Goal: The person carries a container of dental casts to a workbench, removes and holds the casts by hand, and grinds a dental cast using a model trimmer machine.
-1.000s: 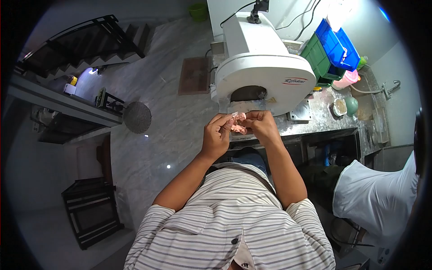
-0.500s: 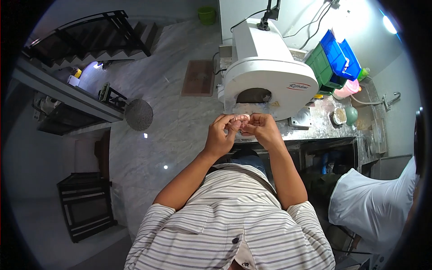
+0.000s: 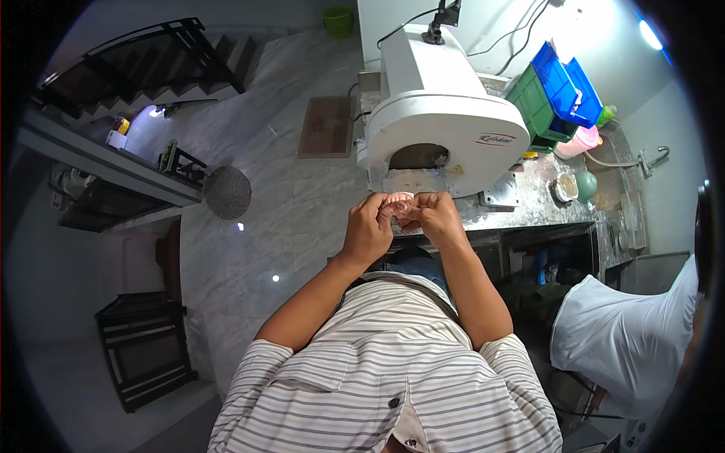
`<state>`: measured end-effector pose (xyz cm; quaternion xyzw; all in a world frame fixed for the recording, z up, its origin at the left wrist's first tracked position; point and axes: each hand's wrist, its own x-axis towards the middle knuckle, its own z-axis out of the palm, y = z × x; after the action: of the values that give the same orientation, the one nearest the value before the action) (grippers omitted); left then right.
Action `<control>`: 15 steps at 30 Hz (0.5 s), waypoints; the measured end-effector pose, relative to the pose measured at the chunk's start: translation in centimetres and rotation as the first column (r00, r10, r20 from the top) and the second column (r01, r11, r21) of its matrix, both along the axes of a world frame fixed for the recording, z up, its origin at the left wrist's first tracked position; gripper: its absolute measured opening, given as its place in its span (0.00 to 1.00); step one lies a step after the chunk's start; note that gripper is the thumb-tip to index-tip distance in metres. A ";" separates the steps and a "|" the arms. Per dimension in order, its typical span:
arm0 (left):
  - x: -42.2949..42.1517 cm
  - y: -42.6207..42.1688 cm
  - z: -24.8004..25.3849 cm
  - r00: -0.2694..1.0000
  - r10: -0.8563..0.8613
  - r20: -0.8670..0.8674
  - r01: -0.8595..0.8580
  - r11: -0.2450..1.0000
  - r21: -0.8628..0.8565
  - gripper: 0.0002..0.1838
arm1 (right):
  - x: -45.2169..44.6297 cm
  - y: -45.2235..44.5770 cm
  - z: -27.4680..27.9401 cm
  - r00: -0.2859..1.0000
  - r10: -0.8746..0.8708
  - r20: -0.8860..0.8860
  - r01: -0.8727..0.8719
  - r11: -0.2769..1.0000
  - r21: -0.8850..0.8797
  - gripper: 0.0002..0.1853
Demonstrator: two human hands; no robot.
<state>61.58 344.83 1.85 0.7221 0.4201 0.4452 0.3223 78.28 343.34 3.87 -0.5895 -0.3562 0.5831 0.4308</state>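
A pink denture with a row of white teeth [image 3: 400, 198] is held up between my two hands, in front of the white machine. My left hand [image 3: 367, 228] is closed on its left side, with thumb and fingers pinching it. On the other side, my right hand [image 3: 441, 219] grips it with bent fingers, which partly hide its lower part. Just beyond the hands, the white machine [image 3: 453, 117] has a dark oval opening in its front. The denture is outside that opening, nearer to me.
Blue and green bins [image 3: 563, 87] stand right of the machine. A metal plate [image 3: 501, 192], a small tub [image 3: 564, 186] and a greenish round object [image 3: 586, 186] are on the dusty counter. At the right is a person in a white shirt [image 3: 623, 340]. A stool [image 3: 227, 192] stands left.
The denture has tilted slightly between my fingers, and my right fingers now cover more of its right end. My view has shifted a little. The person at the right has moved slightly.
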 end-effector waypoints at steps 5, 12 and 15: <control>0.0 0.7 -0.5 0.999 -0.010 -0.036 0.012 0.999 0.038 0.08 | 0.5 -0.3 0.2 0.998 0.018 -0.056 -0.017 1.000 0.013 0.09; -0.9 2.0 0.0 0.994 -0.080 -0.069 0.059 0.964 -0.261 0.10 | 2.4 -0.5 -0.1 0.994 0.106 -0.034 -0.099 0.980 0.172 0.14; -1.1 2.5 0.2 0.982 -0.173 0.076 0.186 0.819 -0.542 0.13 | 2.5 -0.4 1.0 0.993 0.108 -0.036 -0.098 0.969 0.228 0.17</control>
<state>60.45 347.37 2.08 0.6309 0.4560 0.2829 0.5604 80.78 342.98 4.89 -0.5034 -0.4398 0.5744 0.4725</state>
